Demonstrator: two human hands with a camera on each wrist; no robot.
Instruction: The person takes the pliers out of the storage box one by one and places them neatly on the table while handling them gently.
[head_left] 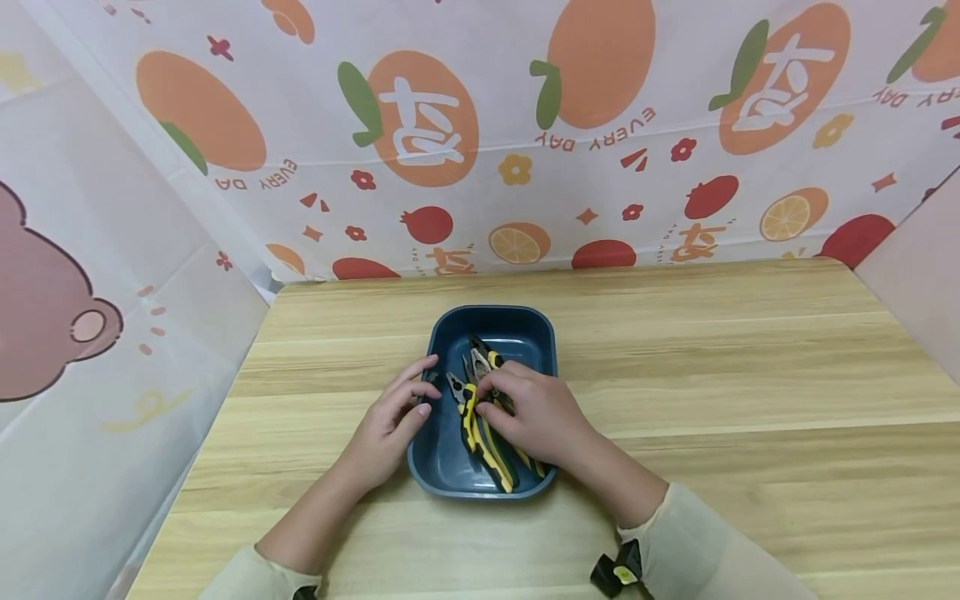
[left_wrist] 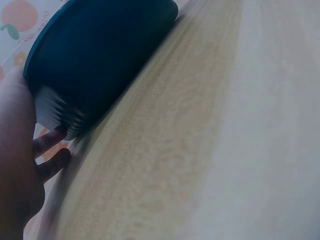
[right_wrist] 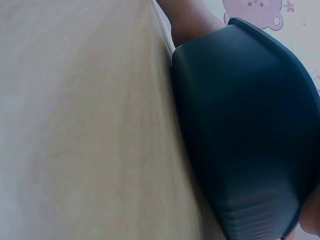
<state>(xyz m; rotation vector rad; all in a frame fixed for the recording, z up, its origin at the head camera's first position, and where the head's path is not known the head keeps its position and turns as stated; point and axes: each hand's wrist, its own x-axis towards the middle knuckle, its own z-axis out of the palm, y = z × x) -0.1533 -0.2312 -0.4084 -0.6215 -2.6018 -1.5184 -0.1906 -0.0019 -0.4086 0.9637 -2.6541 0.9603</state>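
A dark blue plastic bin (head_left: 442,467) stands on the table with several pliers inside. My left hand (head_left: 393,417) rests at its left rim, fingertips and thumb reaching just over the edge; in the left wrist view two fingers (left_wrist: 54,164) extend beside the ribbed end of the wall. Inside the bin, my right hand (head_left: 536,408) has its thumb and fingers curled at the yellow-and-black handles, pinching a pair of pliers (head_left: 501,385) that is partly hidden under the hand. Another pair of pliers (head_left: 480,433) lies slanted beside the fingertips, its head toward the left wall.
The wood-grain table (head_left: 720,392) extends to both sides of the bin. A white fruit-print cloth (head_left: 510,192) hangs behind the far edge, and a sheet with a bear print (head_left: 180,333) is at the left. A small black camera (head_left: 618,571) sits at my right cuff.
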